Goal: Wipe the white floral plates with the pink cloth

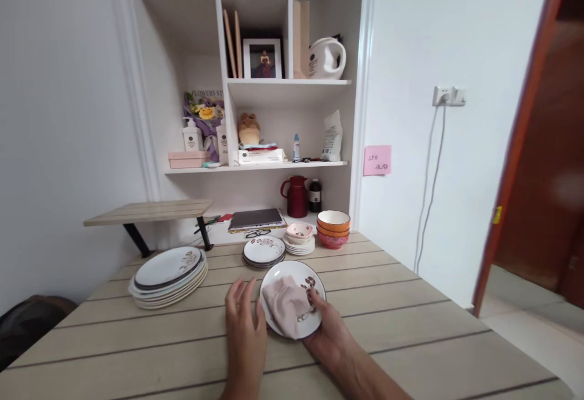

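Note:
A white plate (314,325) with a dark rim and brown flower print is tilted up above the table in front of me. My right hand (333,333) grips its right edge, thumb on the face and fingers behind. A crumpled pale pink cloth (286,304) lies on the plate's left and middle part. My left hand (246,321) is just left of the plate, fingers apart and holding nothing; whether its thumb touches the rim I cannot tell.
A large plate stack (168,275) stands left, under a small raised shelf (150,210). Behind the held plate are smaller plates (263,250), saucers with a pink dish (299,232) and stacked bowls (333,229). A red jug (297,198) and a laptop-like dark slab (255,219) sit further back.

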`<action>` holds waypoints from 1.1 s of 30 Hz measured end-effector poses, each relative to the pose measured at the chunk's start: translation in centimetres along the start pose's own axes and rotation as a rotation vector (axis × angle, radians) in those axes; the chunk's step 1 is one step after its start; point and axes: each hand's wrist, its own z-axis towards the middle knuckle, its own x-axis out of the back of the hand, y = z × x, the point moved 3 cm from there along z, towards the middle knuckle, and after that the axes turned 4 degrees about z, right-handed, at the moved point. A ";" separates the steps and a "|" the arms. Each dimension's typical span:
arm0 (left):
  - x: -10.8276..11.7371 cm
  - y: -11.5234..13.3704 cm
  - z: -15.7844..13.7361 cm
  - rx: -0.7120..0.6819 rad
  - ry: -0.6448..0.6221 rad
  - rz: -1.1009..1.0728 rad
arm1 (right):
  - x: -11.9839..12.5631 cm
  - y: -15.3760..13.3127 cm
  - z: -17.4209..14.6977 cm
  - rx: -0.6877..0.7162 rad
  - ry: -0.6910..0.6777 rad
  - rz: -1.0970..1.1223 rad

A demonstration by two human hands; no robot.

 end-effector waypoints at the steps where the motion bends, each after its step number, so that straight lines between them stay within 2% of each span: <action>1: 0.2 0.4 0.0 -0.052 -0.003 0.023 | -0.1 -0.1 -0.1 -0.006 -0.013 -0.003; 6: -1.1 1.6 -0.7 -0.328 -0.183 0.116 | -1.0 0.3 -0.6 -0.065 -0.122 -0.094; 8: -1.6 1.6 -1.0 -0.391 -0.207 0.147 | -1.1 0.4 -0.7 -0.049 -0.142 -0.129; 13: -1.1 1.7 -0.5 -0.420 -0.097 0.209 | -1.2 0.8 -1.2 -0.050 -0.208 -0.212; 16: -0.3 1.8 0.0 -0.409 0.008 0.269 | -1.2 1.4 -1.6 -0.102 -0.255 -0.292; 18: 0.0 1.8 0.1 -0.398 0.032 0.298 | -1.1 1.8 -1.7 -0.124 -0.288 -0.328; 20: -0.2 1.9 0.0 -0.416 0.001 0.296 | -1.1 1.9 -1.8 -0.117 -0.293 -0.344; 23: -1.0 2.4 -0.3 -0.514 -0.096 0.250 | -1.1 1.8 -1.8 -0.094 -0.257 -0.336; 28: -2.2 3.0 -0.4 -0.615 -0.202 0.195 | -1.4 1.2 -1.5 -0.116 -0.249 -0.213; 33: -2.4 4.4 -0.7 -0.839 -0.281 0.162 | -1.3 -0.1 -1.1 -0.188 -0.294 -0.098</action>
